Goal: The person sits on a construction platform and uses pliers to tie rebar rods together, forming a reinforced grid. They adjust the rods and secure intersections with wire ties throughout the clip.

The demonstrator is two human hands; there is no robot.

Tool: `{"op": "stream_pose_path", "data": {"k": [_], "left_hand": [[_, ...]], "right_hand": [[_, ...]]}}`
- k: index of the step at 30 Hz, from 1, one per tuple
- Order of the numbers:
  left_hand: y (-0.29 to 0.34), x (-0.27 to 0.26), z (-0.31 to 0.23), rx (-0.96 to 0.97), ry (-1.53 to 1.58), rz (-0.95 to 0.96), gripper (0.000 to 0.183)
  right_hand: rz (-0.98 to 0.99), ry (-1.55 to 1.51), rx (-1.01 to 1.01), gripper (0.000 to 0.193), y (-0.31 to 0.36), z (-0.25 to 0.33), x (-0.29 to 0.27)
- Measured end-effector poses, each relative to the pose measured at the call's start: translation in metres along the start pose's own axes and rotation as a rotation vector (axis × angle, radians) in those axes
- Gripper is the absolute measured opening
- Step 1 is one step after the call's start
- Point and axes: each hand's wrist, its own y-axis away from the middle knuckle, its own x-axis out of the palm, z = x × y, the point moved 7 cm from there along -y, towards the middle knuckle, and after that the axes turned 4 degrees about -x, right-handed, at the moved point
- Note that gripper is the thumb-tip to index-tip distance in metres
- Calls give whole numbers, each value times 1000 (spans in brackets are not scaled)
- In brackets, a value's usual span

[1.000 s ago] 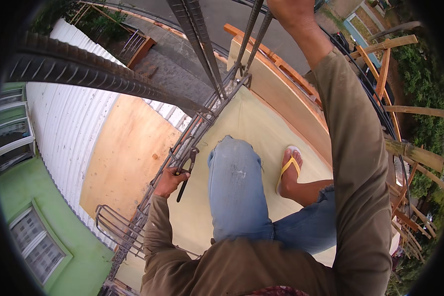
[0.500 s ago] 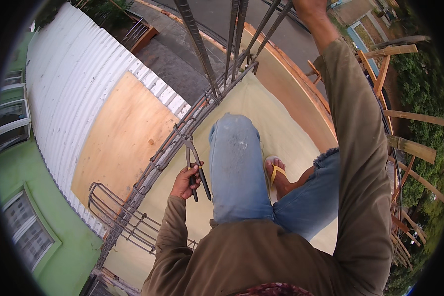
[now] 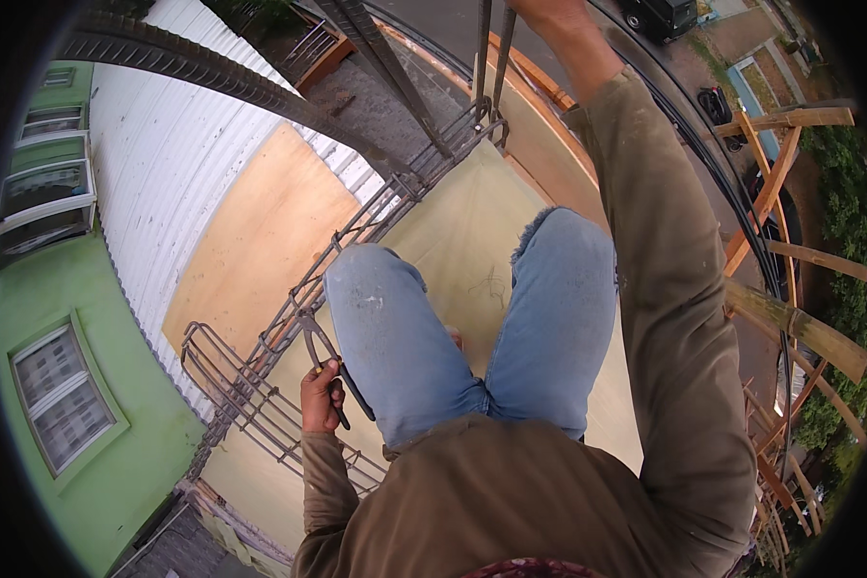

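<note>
My left hand (image 3: 318, 397) is closed around the handles of a pair of pincers (image 3: 306, 325), whose jaws meet the rebar cage (image 3: 344, 249) running diagonally beside my left knee. Just left of that hand, bent bar stirrups (image 3: 223, 378) stick out from the cage. Raised at the top edge, my right hand (image 3: 557, 17) is cut off by the frame. Its fingers are out of sight, near the upright rebar rods (image 3: 485, 58). Both my knees, in blue jeans (image 3: 414, 356), are bent over a pale sheet (image 3: 458, 207).
Thick ribbed bars (image 3: 212, 82) rise at the upper left. Past the cage lie a plywood panel (image 3: 260, 222), a white corrugated roof (image 3: 173, 135) and a green wall (image 3: 159, 453). On the right, cables (image 3: 742, 226) and wooden poles (image 3: 800, 323) stand over a street with a dark vehicle (image 3: 657, 17).
The pincers and my left hand have moved down and left along the cage. My right knee has swung forward, largely hiding the sandalled foot. The whole view has shifted.
</note>
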Motion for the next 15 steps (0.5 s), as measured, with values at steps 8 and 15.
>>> {"op": "stream_pose_path", "data": {"k": [8,15], "left_hand": [[89,-51,-18,250,216,-265,21],[154,-33,-11,321,368,-155,24]], "right_hand": [[51,-15,-6,43,4,0,17],[103,-256,130,34,15,-4,19]]}}
